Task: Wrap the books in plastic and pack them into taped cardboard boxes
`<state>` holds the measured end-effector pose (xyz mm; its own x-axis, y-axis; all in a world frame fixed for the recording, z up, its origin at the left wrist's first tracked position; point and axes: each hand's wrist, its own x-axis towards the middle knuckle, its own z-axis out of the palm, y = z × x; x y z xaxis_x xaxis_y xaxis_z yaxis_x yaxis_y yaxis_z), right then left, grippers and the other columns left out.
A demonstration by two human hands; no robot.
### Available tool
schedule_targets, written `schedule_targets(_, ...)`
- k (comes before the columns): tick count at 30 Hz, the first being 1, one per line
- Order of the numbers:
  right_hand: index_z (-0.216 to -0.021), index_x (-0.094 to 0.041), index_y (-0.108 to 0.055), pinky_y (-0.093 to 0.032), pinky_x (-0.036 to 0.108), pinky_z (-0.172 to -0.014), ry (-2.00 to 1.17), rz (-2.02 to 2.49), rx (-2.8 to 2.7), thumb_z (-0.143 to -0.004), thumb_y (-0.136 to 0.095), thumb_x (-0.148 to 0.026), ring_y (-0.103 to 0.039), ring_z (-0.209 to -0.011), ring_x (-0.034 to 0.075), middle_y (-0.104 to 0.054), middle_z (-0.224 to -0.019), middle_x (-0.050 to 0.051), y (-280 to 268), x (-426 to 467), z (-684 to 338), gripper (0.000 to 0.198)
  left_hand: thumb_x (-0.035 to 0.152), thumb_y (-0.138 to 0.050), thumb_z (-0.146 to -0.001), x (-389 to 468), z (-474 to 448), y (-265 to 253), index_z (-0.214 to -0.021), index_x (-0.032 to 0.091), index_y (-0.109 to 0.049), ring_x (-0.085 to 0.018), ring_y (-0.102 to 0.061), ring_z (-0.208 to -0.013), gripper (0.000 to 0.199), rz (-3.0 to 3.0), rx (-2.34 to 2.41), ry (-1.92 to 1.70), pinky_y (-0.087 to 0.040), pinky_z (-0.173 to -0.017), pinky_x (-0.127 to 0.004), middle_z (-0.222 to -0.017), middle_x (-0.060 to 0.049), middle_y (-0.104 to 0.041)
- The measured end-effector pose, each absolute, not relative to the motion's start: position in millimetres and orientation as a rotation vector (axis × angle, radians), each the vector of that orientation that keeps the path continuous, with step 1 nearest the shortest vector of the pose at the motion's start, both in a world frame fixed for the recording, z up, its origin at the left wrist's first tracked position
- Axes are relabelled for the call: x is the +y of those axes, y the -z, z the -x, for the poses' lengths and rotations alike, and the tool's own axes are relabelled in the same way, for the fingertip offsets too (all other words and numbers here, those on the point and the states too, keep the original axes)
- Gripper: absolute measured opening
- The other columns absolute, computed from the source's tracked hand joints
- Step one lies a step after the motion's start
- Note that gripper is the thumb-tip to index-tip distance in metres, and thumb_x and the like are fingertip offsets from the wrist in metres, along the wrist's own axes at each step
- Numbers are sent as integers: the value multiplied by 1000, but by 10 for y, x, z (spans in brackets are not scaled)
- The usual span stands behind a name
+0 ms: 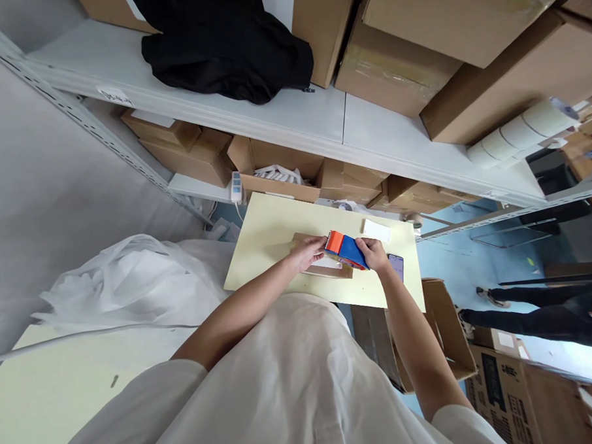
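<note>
My right hand (374, 252) is closed round the blue end of a blue and orange packing tape dispenser (352, 251). The dispenser is tilted above a small cardboard box (301, 239), which has a white label on its top. At the dispenser's orange, toothed end is my left hand (308, 253), its fingers pinched together. Whether they grip the tape's end or the dispenser's edge is too small to make out. The box lies on a pale yellow table (266, 223) in front of my body and is partly hidden by my hands and the dispenser.
A phone (397, 266) and a white paper stack (376, 230) lie on the table's right side. Behind it rises a grey shelf (315, 116) with cartons and black cloth (229, 48). An open carton (445, 320) stands at right; a person's legs (525, 307) show farther off.
</note>
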<state>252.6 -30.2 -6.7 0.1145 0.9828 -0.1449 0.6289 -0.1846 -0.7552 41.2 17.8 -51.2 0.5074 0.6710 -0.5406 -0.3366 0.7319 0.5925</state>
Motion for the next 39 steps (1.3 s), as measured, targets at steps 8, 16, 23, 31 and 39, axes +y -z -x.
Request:
schedule_targets(8, -52, -22, -31, -25, 26, -47, -851, 1898, -1508, -81, -39, -70, -27, -51, 10, -29, -53, -3, 94, -350, -2559, 56, 39, -64, -77, 192, -330, 460, -83, 19, -70, -19, -64, -93, 21, -376, 733, -561, -46, -83, -35, -95, -6, -72)
schedule_targets(16, -51, -22, -34, -27, 25, -47, -832, 1905, -1595, -82, -39, -69, -29, -50, 10, -32, -51, -3, 7, -336, -2442, 57, 44, -76, -67, 211, -312, 343, -75, 16, -70, -20, -67, -81, 30, -616, 1017, -631, -48, -80, -34, -73, -6, -70)
schedule_targets(23, -49, -21, -35, -29, 26, -48, -660, 2006, -1801, -84, -41, -65, -30, -48, 10, -34, -46, -3, -181, -382, -2620, 56, 47, -70, -74, 314, 271, 547, -81, 14, -68, -19, -70, -74, 33, -748, 1220, -786, -52, -71, -31, -81, -10, -73)
schedule_targets(31, -49, -23, -38, -31, 29, -56, -501, 2132, -1946, -86, -34, -65, -41, -49, 14, -47, -48, 2, -141, -386, -2497, 56, 37, -60, -80, 230, 509, 987, -68, 21, -67, -21, -69, -76, 21, -1110, 1480, -678, -51, -75, -30, -76, -5, -72)
schedule_targets(39, -48, -23, -39, -31, 30, -57, -441, 2219, -1904, -87, -31, -65, -49, -50, 17, -51, -48, 5, -135, -416, -2444, 57, 43, -57, -82, 214, 262, 1316, -104, 21, -68, -24, -56, -120, 33, -1059, 1480, -734, -43, -98, -34, -117, -8, -68)
